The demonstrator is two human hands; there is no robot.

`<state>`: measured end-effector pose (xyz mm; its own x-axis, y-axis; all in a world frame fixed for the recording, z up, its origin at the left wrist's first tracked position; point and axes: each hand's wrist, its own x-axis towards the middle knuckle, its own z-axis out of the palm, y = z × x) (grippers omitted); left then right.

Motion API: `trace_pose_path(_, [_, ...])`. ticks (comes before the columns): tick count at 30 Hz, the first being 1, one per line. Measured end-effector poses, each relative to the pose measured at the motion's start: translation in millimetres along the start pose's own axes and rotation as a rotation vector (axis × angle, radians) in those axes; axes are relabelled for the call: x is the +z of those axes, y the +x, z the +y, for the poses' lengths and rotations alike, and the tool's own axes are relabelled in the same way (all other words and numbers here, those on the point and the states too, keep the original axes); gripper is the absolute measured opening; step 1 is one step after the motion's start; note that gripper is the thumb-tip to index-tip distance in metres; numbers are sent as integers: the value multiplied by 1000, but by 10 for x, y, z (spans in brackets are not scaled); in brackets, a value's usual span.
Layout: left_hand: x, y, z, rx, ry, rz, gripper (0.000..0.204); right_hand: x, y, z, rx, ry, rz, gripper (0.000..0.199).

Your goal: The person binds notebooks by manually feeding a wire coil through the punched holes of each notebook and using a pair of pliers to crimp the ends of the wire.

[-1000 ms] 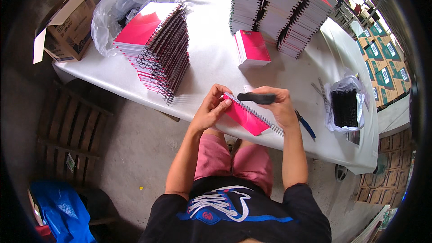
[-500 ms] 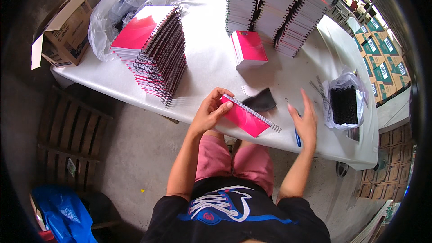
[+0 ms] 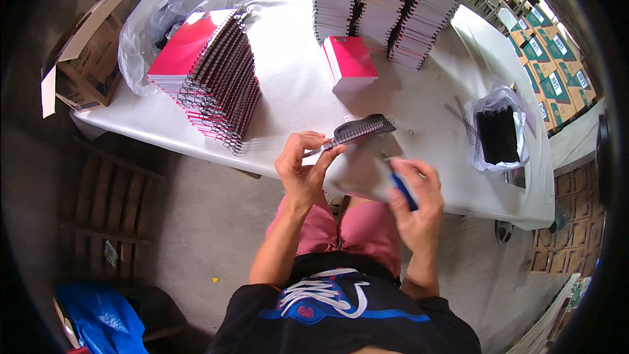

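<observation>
My left hand [image 3: 303, 164] pinches a thin spiral notebook [image 3: 367, 169] near one end of its spine, above the table's front edge. A wire coil [image 3: 360, 132] runs along the spine, and the notebook's pale grey side shows, smeared by motion. My right hand [image 3: 419, 196] is closed round a tool with a blue handle [image 3: 403, 191]. Its dark tip points toward the notebook, apart from the coil; the blur hides its exact kind. Just behind the spine lies a flat black piece [image 3: 375, 118], partly covered by the notebook.
Spiral notebooks with pink covers [image 3: 187, 42] are stacked at left, beside a plastic bag [image 3: 141, 46]. Pink-topped pads [image 3: 354, 59] and tall notebook stacks [image 3: 383, 6] stand behind. At right, a bag holds black coils [image 3: 498, 136], with loose coils [image 3: 462, 118] alongside.
The notebook has been tilted and turned, so its pink cover no longer shows and its coil end points up and right. My right hand has picked up the blue-handled tool and moved toward the notebook.
</observation>
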<state>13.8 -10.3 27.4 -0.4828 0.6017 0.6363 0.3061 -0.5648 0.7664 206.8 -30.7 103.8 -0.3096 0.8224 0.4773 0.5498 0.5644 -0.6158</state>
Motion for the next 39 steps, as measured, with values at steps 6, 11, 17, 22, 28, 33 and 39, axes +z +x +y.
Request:
trace_pose_path(6, [47, 45, 181, 149, 105, 28, 25, 148, 124, -234, -154, -205, -14, 35])
trace_pose_path(11, [21, 49, 227, 205, 201, -5, 25, 163, 103, -172, -106, -131, -105, 35])
trace_pose_path(17, [40, 48, 212, 215, 244, -3, 27, 138, 105, -155, -102, -50, -80, 33])
trace_pose_path(22, [57, 68, 211, 286, 239, 25, 26, 171, 98, -83, 86, 247, -286, 35])
trace_pose_path(28, [69, 17, 185, 328, 229, 66, 26, 191, 69, 73, 484, 903, -553, 35])
trace_pose_path(33, [42, -2, 147, -202, -293, 252, 27, 204, 110, 328, 14, 97, -235, 40])
trace_pose_path(39, [-54, 49, 132, -290, -271, 281, 29, 107, 26, 850, 302, -708, -150, 47])
